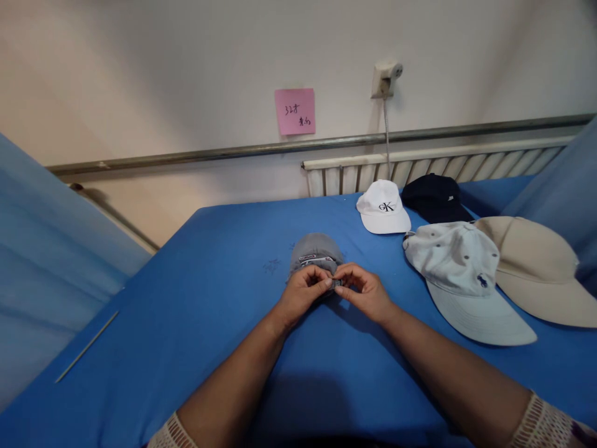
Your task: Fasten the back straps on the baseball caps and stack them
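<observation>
A grey baseball cap point(316, 244) lies in the middle of the blue-covered table, its strap side towards me and a white label showing at its opening. At the near edge of the cap, my left hand point(311, 287) pinches the back strap between thumb and fingers. My right hand point(361, 289) pinches the same strap from the other side, the two thumbs almost meeting. A short grey piece of the strap point(336, 284) shows between my fingertips; its buckle or end is too small to make out. Most of the cap's near side is covered by my hands.
To the right on the blue cover point(209, 261) are a white cap point(383, 204), a black cap point(433, 194), a pale grey cap point(459, 261) and a beige cap point(532, 255). A thin stick point(86, 347) lies at left. Behind stand a radiator point(336, 180) and a wall rail point(209, 152).
</observation>
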Demonstrator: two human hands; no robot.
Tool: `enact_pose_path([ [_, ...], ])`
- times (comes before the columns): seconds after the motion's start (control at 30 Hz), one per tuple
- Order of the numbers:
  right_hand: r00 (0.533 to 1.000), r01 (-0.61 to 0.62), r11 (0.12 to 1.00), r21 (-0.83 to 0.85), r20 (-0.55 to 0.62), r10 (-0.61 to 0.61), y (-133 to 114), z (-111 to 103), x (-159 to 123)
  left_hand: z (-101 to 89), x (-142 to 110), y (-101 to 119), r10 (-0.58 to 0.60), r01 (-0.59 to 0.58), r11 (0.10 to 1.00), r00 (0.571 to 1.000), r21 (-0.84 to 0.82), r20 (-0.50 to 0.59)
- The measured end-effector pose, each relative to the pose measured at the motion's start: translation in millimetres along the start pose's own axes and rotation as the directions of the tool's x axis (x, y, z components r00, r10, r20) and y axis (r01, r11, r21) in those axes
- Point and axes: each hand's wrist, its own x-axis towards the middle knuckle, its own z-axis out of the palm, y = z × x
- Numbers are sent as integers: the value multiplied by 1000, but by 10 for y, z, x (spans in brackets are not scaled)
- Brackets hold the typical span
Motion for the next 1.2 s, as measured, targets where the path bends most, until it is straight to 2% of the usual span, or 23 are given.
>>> enact_pose_path([
  [0.17, 999, -11, 1000, -8, -40, 10, 13, 11, 9, -4, 3, -21, -8, 8, 1000, 1000, -14, -9],
  [0.37, 985, -92, 992, 86, -137, 103, 29, 3, 48, 17, -5, -11, 33, -32, 999, 998, 19, -46],
  [0.63, 993, -74, 995, 71, -83, 80, 24, 12, 27, 11, -2, -29, 27, -24, 998, 998, 50, -52],
  [0.8, 993, -64, 996, 67, -92, 70, 8, 20, 23, 21, 3, -44, 49, -47, 998, 997, 34, -60],
  [1.0, 984, -102, 988, 117, -133, 117, 31, 25, 29, 21, 4, -50, 59, -52, 996, 994, 78, -93],
  [1.2, 989, -91, 979, 182, -96, 110, 34, 38, 28, 1, 4, -37, 65, -56, 991, 996, 119, -68],
])
